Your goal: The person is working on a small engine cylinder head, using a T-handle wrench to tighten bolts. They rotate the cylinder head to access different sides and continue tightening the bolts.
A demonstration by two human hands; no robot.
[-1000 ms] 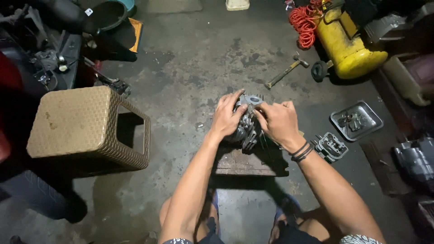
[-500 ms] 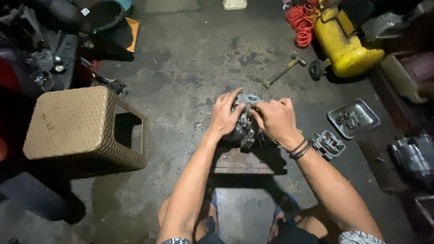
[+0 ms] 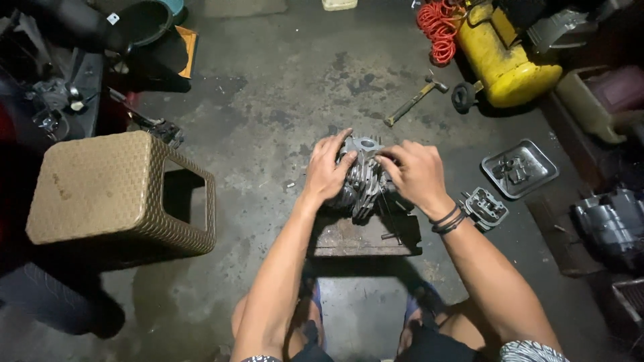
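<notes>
The left hand (image 3: 327, 171) is gripping the left side of the grey metal engine part (image 3: 363, 175), which is sitting on a small block (image 3: 362, 236) on the floor in the middle. The right hand (image 3: 417, 175) is pressing down on its right side. Since a second ago, both hands are staying put with the part hardly moving, so the work is still going on.

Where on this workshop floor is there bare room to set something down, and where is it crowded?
Bare concrete lies between the tan woven plastic stool and the finned grey metal engine cylinder that both hands grip, and beyond it toward the wooden-handled hammer. The right side is crowded: square metal tray, small grey engine cover, yellow tank.
</notes>
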